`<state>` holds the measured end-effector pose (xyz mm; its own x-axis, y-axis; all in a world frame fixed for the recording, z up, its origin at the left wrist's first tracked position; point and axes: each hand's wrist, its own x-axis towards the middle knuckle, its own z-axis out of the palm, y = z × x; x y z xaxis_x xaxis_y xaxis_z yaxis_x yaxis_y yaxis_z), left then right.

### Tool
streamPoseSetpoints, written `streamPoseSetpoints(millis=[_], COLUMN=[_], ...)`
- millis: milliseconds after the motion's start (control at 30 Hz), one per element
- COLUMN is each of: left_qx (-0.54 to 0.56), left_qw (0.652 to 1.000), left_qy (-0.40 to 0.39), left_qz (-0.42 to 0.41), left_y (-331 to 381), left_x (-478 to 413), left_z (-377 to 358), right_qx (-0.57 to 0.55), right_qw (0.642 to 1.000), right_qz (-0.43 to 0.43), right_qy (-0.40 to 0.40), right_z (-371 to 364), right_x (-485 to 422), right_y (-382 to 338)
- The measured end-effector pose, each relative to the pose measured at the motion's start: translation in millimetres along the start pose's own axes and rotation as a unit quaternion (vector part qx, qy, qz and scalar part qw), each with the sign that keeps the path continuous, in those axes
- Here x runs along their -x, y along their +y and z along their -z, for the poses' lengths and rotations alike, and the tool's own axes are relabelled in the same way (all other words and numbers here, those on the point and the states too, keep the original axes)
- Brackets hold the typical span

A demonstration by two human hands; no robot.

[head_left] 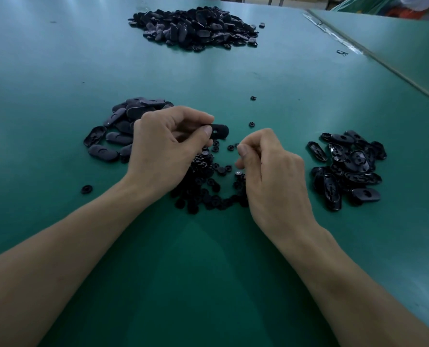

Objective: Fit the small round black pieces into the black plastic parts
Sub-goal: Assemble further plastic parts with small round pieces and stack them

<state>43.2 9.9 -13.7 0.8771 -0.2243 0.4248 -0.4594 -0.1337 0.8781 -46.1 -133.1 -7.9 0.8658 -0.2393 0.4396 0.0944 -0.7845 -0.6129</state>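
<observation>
Left grip (169,144) pinches one black plastic part (218,131) over the round pieces (208,189) heaped on the table (208,271), right grip (271,171) curled, contents impossible to tell: fitting step, I'd say, and next a piece must seat squarely in the hole.

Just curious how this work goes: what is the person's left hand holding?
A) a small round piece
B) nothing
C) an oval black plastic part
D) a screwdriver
C: the left hand pinches an oval black plastic part between thumb and fingers, over the heap of small round pieces.
</observation>
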Motion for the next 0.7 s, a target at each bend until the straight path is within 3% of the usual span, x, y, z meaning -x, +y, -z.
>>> streamPoseSetpoints(millis=[433,700], left_qx=[-0.020,-0.029], left_qw=[1.000,0.997], left_qy=[-0.009,-0.060], left_qz=[-0.016,-0.046], left_y=[4,11], left_x=[2,8], left_z=[0,0], right_qx=[-0.046,-0.061], right_qw=[0.997,0.995], right_qz=[0.010,0.008], right_qy=[0.063,0.082], right_z=[1,3], right_x=[0,-1], right_y=[4,5])
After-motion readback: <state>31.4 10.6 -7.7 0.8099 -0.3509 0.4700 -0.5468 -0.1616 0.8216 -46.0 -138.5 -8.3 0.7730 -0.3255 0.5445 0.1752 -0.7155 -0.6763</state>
